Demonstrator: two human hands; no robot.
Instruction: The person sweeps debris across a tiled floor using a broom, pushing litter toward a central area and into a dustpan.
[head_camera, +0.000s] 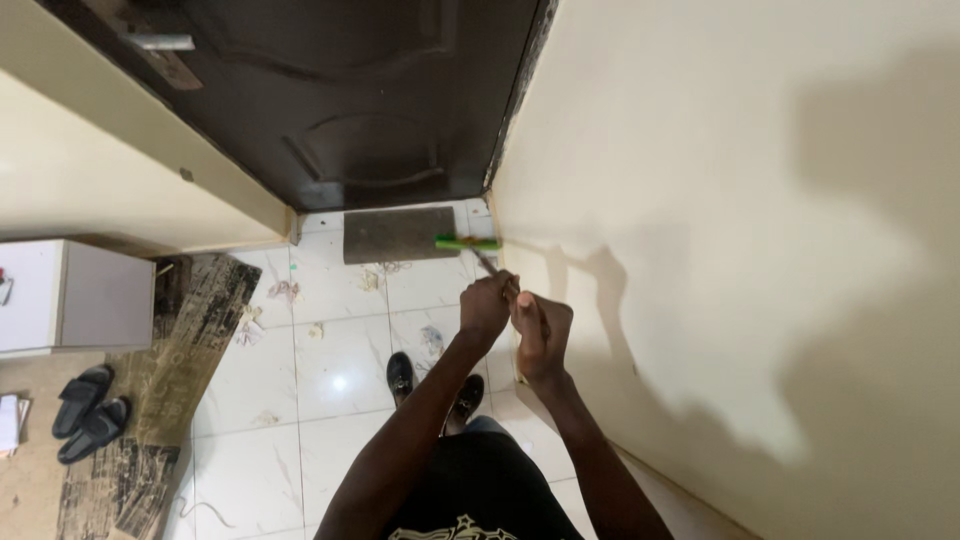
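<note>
- At far left, a white boxy cabinet (75, 295) against the cream wall; below it a pair of black slide sandals (90, 413) on a tan floor mat.
- Just right of those, a worn strip of dark, patterned floor covering (190, 340) running down toward the lower edge.
- Across the middle, glossy white floor tiles (335, 375) strewn with small scraps of crumpled paper (285, 291) and other bits of litter.
- At top centre, a dark brown panelled door (350, 100), with a grey rectangular doormat (400, 234) lying flat at its foot.
- Below the mat, two feet in black shoes (400, 375) planted on the tiles.
- Left hand (485, 308) curled tight around the thin brown handle of a long-handled broom with a green head (467, 243), grip placed higher up toward the head.
- Broom head resting on the floor between the doormat's right edge and the base of the wall, touching the corner there; handle slanting back to the hands.
- Right hand (540, 335) just beside the left, closed on the same handle lower down, fingers wrapped over it.
- At right, a broad cream-painted wall (750, 200) carrying soft shadows of the arms and body.
</note>
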